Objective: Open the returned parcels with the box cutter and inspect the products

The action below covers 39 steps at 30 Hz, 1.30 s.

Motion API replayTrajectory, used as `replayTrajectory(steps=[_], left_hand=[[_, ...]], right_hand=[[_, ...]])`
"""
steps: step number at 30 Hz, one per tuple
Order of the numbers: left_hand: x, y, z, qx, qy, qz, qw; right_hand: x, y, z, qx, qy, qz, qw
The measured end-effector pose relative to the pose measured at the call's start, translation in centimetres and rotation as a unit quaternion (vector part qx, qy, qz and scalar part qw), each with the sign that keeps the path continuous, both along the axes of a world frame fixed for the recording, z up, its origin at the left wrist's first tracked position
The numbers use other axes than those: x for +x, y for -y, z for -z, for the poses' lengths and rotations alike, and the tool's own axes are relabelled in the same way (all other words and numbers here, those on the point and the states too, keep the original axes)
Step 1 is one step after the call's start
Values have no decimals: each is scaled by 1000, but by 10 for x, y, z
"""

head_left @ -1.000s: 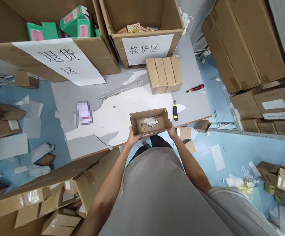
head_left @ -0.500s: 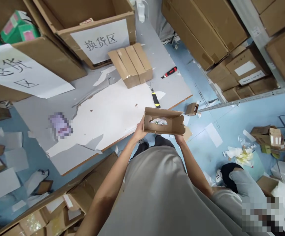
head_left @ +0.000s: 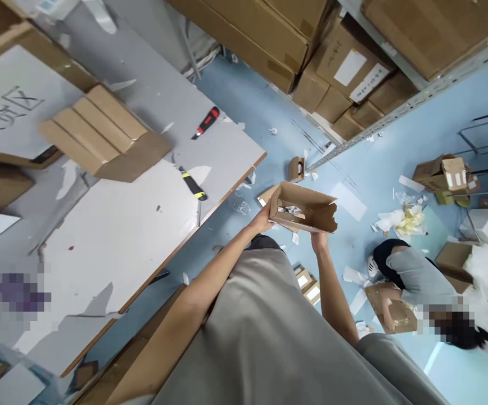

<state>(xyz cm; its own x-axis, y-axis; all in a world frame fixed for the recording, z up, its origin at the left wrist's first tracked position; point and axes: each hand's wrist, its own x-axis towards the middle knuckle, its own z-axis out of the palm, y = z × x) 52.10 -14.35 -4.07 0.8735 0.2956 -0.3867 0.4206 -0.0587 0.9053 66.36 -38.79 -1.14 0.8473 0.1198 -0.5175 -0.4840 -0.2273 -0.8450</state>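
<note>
The open cardboard box point(head_left: 322, 214) is held over the floor, just right of the table point(head_left: 138, 225). The left hand point(head_left: 263, 219) grips its left end; the right hand point(head_left: 320, 241) holds the near side from below (fingers mostly hidden). White crumpled stuff point(head_left: 291, 210) lies inside. Left on the table are a yellow-black knife point(head_left: 193, 184), a red-black knife point(head_left: 207, 121) farther off, and taped cartons point(head_left: 109, 132). Right, a co-worker point(head_left: 421, 273) bends over flat cardboard point(head_left: 402, 320).

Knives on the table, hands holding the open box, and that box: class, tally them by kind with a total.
Red-and-black knife plus yellow-and-black knife: 2 knives
Left hand plus right hand: 2 hands
Open box: 1
Total: 5
</note>
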Motion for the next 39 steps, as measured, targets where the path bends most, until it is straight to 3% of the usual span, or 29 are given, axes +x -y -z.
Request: replayTrajectory(steps=[3, 5, 9, 15, 18, 21, 28, 33, 39], left_hand=[[46, 17, 0, -5, -13, 40, 999], [61, 21, 1, -1, -31, 48, 998], [65, 15, 2, 6, -58, 43, 997], [35, -8, -3, 0, -83, -22, 996], [-5, -28, -11, 5, -93, -93, 991], [-64, -46, -21, 19, -110, -181, 977], [-203, -50, -40, 30, -84, -413, 906], [-268, -49, -52, 9, -29, -522, 853], [-342, -62, -67, -20, 26, -571, 820]], right_hand=[[34, 29, 18, -46, -40, 120, 991], [48, 40, 32, -83, -63, 147, 984], [49, 33, 58, -98, -89, 134, 982], [22, -28, 87, -61, -118, 32, 991], [13, -65, 93, -49, -129, -22, 990], [6, -99, 93, -40, -135, -78, 987], [-24, -175, 76, -21, -114, -219, 969], [-83, -235, 50, 1, -96, -322, 942], [-181, -291, 3, 37, -76, -426, 901]])
